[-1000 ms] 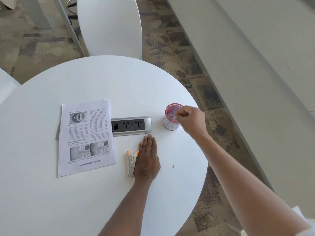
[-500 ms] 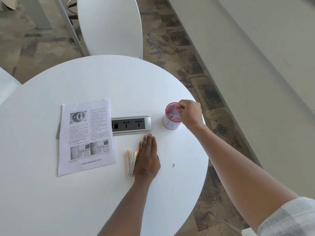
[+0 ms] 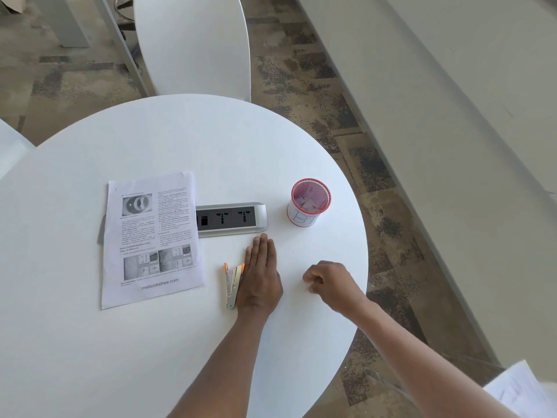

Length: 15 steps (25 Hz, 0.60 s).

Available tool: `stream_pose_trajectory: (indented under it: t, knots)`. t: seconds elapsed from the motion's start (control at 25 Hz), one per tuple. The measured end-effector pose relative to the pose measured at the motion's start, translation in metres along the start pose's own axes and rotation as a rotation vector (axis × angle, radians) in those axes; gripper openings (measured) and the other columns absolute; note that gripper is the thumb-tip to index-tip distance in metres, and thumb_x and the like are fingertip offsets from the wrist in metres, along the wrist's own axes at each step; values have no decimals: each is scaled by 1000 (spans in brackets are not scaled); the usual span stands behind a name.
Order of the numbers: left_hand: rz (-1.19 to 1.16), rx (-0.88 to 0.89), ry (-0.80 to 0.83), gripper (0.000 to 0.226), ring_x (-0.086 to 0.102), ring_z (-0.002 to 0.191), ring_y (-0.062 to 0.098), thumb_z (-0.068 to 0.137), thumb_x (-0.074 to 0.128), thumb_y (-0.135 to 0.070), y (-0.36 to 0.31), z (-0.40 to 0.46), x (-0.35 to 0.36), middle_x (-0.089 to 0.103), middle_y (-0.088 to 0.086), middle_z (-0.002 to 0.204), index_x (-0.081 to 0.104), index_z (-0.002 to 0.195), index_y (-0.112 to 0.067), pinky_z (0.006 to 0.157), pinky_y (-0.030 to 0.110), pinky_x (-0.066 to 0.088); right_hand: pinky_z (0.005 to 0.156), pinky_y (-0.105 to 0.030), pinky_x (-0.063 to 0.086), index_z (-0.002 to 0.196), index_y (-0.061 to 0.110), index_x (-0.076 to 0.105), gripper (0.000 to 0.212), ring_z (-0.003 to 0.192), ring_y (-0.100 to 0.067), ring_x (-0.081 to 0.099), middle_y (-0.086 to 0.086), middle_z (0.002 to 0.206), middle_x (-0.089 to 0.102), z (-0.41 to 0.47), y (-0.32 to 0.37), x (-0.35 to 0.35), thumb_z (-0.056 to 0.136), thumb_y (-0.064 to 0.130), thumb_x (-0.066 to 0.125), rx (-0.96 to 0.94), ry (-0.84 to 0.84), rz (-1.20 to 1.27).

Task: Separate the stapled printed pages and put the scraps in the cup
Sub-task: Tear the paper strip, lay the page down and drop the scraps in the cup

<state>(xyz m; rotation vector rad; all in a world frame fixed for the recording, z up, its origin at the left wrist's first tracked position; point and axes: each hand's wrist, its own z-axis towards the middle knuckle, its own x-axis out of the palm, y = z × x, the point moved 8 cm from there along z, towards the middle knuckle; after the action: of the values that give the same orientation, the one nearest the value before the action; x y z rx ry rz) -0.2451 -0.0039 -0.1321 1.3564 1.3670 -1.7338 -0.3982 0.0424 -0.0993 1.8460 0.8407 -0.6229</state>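
The printed pages (image 3: 150,236) lie flat on the left of the round white table (image 3: 211,140). A red mesh cup (image 3: 303,220) with a white label stands at the right and holds paper scraps. My left hand (image 3: 260,276) rests flat on the table, its edge touching a metal and orange stapler (image 3: 232,286). My right hand (image 3: 330,282) is down on the table near the front right edge. Its fingers are curled, with thumb and fingertips pinched together where a small staple lay. The staple itself is hidden under them.
A silver power strip (image 3: 232,218) lies between the pages and the cup. A white chair (image 3: 193,43) stands behind the table. More white sheets (image 3: 518,393) show at the bottom right corner, off the table. The table edge runs close to my right hand.
My right hand left the cup's rim and came back toward me, down to the spot where the small staple lay. My left hand, the pages and the stapler stayed put.
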Motion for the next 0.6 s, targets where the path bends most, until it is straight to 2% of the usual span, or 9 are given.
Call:
stream_pose_trajectory:
  t: [0.16,0.44,0.52,0.6]
  knots:
    - [6,-3,-1,63,27,149,33,87,26,-13,0,0,0,33,18,158,38,148,1,119,48,28,67,-28,50,91,16,67,16,73,-16,59,2,92,61,-11,6,14,79,7,70,-130,-5,-148]
    - [15,-11,12,63,27,149,32,88,25,-12,1,0,0,33,18,158,38,148,1,120,47,26,60,-39,49,86,13,62,6,69,-24,56,-2,87,58,-7,12,16,92,14,62,-200,-106,-253]
    - [15,-11,15,63,27,149,32,87,25,-12,0,-1,0,33,18,158,38,148,1,120,47,26,61,-42,49,85,13,59,8,69,-24,54,-2,85,57,-4,14,14,92,14,60,-189,-123,-228]
    - [19,-14,21,64,25,149,32,87,25,-12,0,0,0,32,17,159,36,149,0,121,47,25,63,-38,48,85,15,57,8,70,-20,55,0,83,60,1,24,1,92,16,60,-193,-155,-120]
